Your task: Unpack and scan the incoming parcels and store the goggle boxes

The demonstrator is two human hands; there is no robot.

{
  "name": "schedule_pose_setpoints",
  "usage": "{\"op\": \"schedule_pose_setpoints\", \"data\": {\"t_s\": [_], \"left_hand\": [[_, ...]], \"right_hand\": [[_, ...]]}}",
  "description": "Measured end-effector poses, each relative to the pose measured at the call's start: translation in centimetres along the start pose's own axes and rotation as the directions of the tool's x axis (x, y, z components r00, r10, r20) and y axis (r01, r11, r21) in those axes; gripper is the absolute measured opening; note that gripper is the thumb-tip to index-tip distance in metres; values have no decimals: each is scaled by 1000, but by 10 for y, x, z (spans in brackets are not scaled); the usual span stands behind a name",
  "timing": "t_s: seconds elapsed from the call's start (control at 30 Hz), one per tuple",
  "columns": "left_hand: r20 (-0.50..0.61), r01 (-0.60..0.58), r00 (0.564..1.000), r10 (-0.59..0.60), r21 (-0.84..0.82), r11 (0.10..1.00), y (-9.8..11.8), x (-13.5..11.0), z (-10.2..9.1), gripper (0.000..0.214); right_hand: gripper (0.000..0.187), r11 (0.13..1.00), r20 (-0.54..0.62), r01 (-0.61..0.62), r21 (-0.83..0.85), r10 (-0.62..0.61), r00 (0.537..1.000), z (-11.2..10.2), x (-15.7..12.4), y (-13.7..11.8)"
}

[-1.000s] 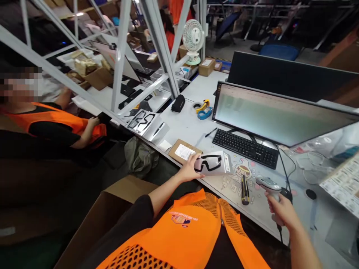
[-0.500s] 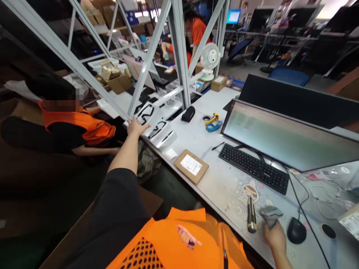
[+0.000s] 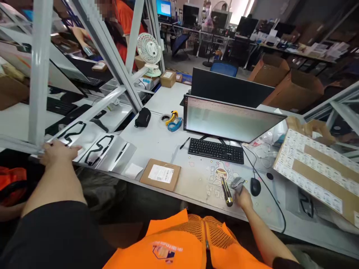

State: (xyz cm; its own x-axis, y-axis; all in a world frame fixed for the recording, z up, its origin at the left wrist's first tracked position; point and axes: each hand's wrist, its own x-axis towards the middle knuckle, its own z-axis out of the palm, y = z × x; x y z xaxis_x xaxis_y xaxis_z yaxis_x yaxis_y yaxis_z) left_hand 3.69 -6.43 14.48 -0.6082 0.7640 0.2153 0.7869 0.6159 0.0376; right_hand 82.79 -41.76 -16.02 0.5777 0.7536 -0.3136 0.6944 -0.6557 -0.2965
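Note:
My left hand is at the left end of the desk with its thumb and fingers spread. It touches the near edge of a clear plastic bag that holds a black looped frame-like part. Beside that lie a second bagged black part and a bag with a slim black strip. My right hand is closed around the handle of a grey barcode scanner, low over the desk mat. A yellow and black utility knife lies just left of it.
A labelled cardboard box lies at the desk's front edge. Behind are a keyboard, monitor, mouse, tape dispensers and a black pouch. A large carton stands right; a metal frame rises left.
The view has swung to the right, bringing the large carton into sight. My left hand stays by the bagged parts, and my right hand still grips the scanner beside the knife.

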Motion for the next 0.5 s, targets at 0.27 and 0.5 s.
{"op": "schedule_pose_setpoints", "data": {"t_s": [0.27, 0.5], "left_hand": [[-265, -291, 933, 244, -151, 945, 32, -138, 8, 77], [258, -557, 728, 635, -317, 768, 71, -339, 94, 84]], "right_hand": [[81, 989, -123, 33, 144, -15, 992, -12, 11, 12], [65, 981, -43, 186, 55, -183, 982, -65, 78, -72]]}}
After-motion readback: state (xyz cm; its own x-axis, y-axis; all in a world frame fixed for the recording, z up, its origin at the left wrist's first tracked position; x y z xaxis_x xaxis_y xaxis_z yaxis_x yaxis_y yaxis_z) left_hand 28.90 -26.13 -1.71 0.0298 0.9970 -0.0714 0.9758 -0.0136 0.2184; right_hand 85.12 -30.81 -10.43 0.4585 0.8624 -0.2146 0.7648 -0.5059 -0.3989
